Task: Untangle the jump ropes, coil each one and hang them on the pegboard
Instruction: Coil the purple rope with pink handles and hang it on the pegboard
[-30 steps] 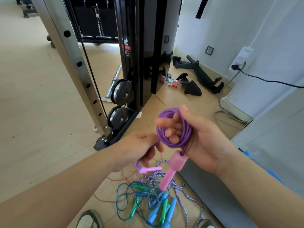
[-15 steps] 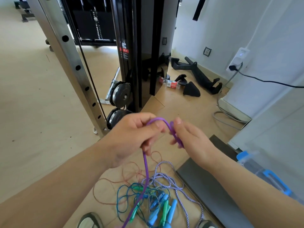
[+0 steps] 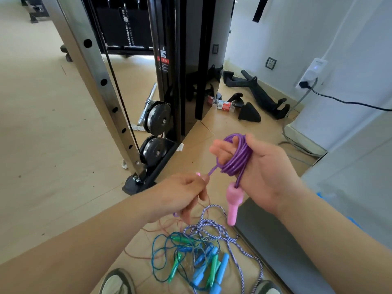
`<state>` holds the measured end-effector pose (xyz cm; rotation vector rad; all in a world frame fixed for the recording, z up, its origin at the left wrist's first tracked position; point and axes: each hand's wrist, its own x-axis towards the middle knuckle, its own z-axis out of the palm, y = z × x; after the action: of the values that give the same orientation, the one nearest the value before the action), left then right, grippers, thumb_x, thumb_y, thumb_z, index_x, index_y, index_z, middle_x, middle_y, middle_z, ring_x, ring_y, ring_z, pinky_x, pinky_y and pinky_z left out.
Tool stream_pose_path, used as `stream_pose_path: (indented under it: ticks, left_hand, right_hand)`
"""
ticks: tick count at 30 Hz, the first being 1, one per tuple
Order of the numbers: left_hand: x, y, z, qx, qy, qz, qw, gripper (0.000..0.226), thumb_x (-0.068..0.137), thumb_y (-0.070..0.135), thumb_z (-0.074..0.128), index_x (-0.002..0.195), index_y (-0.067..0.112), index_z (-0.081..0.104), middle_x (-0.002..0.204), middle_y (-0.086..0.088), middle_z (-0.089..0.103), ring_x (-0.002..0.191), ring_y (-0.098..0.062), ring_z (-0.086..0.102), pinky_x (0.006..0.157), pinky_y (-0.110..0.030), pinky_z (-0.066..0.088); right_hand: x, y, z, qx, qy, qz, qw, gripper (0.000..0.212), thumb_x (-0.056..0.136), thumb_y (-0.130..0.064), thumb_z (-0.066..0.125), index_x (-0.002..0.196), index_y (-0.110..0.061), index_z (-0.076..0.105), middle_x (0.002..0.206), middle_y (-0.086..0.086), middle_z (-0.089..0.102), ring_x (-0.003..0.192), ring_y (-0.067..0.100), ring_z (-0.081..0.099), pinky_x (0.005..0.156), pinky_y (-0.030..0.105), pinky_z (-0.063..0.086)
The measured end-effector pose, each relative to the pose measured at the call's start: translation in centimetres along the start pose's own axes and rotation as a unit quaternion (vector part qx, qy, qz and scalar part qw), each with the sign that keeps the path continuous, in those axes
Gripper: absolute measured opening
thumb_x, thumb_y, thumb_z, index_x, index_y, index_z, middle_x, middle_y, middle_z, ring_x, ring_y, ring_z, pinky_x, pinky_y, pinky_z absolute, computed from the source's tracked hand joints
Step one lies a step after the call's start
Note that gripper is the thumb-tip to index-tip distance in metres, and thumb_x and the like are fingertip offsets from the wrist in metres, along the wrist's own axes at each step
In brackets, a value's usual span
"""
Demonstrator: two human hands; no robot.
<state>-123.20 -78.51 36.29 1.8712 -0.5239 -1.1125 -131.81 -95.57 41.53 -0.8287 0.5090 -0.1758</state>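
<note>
1. Head view, progress: one purple rope [image 3: 237,158] is out of the tangle and nearly coiled. Its loops sit round the right hand's [image 3: 263,175] fingers with the thumb pressed on them. A pink handle [image 3: 233,200] dangles under the palm.
2. The left hand [image 3: 182,194] pinches the short free end.
3. Left: hanging it (no pegboard in view) and the pile [image 3: 197,253] on the floor below both hands.
4. Count: one coil; in the pile, at least three tangled ropes. I cannot count the handles.

Bare forearms [image 3: 84,240], ringless left hand [image 3: 182,194] and right hand [image 3: 261,172], pale-toed shoes [image 3: 117,282] with dark rims
</note>
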Motion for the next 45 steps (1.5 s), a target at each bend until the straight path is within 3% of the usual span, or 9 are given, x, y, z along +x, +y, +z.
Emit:
stream_pose_path:
  ticks: [5,12,17,21,25,30,34,38,45]
  left_hand:
    - [-0.7,-0.1,1.3,0.206,-0.079,0.003,0.975,0.020,0.103,0.031,0.056,0.095,0.013,0.060,0.062,-0.007,0.055,0.041,-0.015,0.056,0.049,-0.032,0.055]
    - [-2.5,2.3,1.4,0.192,-0.030,0.192,0.962,0.019,0.105,0.031,0.055,0.093,0.019,0.064,0.071,-0.012,0.054,0.058,-0.013,0.047,0.059,-0.034,0.047]
    - [-2.5,3.0,-0.7,0.156,0.138,0.336,0.919,0.015,0.104,0.029,0.057,0.102,0.028,0.071,0.080,-0.001,0.068,0.076,-0.016,0.063,0.071,-0.032,0.050]
    - [-2.1,3.1,-1.5,0.144,0.218,0.340,0.903,0.016,0.103,0.025,0.057,0.106,0.021,0.073,0.086,0.004,0.071,0.081,-0.013,0.063,0.070,-0.018,0.046]
    - [-1.8,2.9,-2.2,0.115,0.230,0.334,0.907,0.015,0.103,0.025,0.059,0.104,0.021,0.073,0.088,0.001,0.072,0.079,-0.017,0.063,0.071,-0.020,0.048]
    - [-1.4,2.3,-2.7,0.105,0.174,0.296,0.933,0.021,0.103,0.030,0.058,0.103,0.018,0.074,0.087,-0.005,0.073,0.081,-0.022,0.067,0.077,-0.040,0.053]
    - [-2.3,2.9,-1.9,0.067,0.059,0.184,0.979,0.033,0.108,0.027,0.045,0.091,0.019,0.071,0.051,0.011,0.059,0.047,-0.001,0.050,0.059,-0.013,0.043]
    - [-1.9,2.7,-1.7,-0.018,0.000,0.149,0.989,0.047,0.109,0.044,0.041,0.105,0.009,0.071,0.096,-0.034,0.066,0.078,-0.042,0.063,0.085,-0.047,0.051]
    - [-2.0,3.0,-0.7,-0.039,-0.017,0.187,0.981,0.016,0.100,0.030,0.064,0.109,0.021,0.074,0.091,-0.006,0.075,0.090,-0.026,0.070,0.094,-0.052,0.055]
  right_hand:
    - [1.4,-0.2,-2.2,-0.403,0.194,-0.137,0.884,0.029,0.108,-0.034,0.047,0.105,-0.007,0.058,0.086,0.019,0.065,0.087,0.033,0.071,0.083,0.043,0.057]
    - [1.6,1.0,-4.9,-0.658,0.125,-0.176,0.721,0.030,0.106,-0.033,0.051,0.082,-0.015,0.046,0.074,0.005,0.053,0.064,0.018,0.048,0.057,0.031,0.038]
    - [0.1,1.4,-2.8,-0.502,0.010,-0.028,0.864,0.064,0.107,-0.056,0.033,0.097,-0.005,0.071,0.074,-0.005,0.076,0.064,0.010,0.062,0.074,0.029,0.055]
    - [-1.5,1.5,-0.4,-0.443,-0.123,0.069,0.885,0.097,0.088,-0.080,0.031,0.096,0.008,0.071,0.076,0.008,0.075,0.070,0.023,0.060,0.080,0.064,0.060]
    - [-2.0,1.5,0.2,-0.420,-0.184,0.051,0.887,0.072,0.087,-0.067,0.058,0.082,0.005,0.068,0.076,0.014,0.071,0.066,0.022,0.058,0.072,0.078,0.047]
    - [-2.2,1.4,0.4,-0.398,-0.201,0.034,0.894,0.059,0.099,-0.053,0.054,0.067,-0.004,0.060,0.058,0.008,0.057,0.040,0.016,0.050,0.055,0.053,0.038]
    - [-2.2,1.3,0.4,-0.352,-0.187,0.053,0.916,0.071,0.097,-0.068,0.043,0.072,-0.002,0.050,0.061,0.016,0.052,0.040,0.023,0.042,0.056,0.077,0.041]
    - [-2.3,1.1,0.7,-0.295,-0.139,0.030,0.945,0.067,0.092,-0.072,0.037,0.071,-0.008,0.044,0.060,0.014,0.051,0.046,0.021,0.042,0.052,0.033,0.046]
    - [-2.0,0.9,0.0,-0.321,-0.062,0.027,0.945,0.068,0.092,-0.067,0.051,0.060,-0.009,0.065,0.061,0.014,0.061,0.049,0.022,0.051,0.050,0.029,0.042]
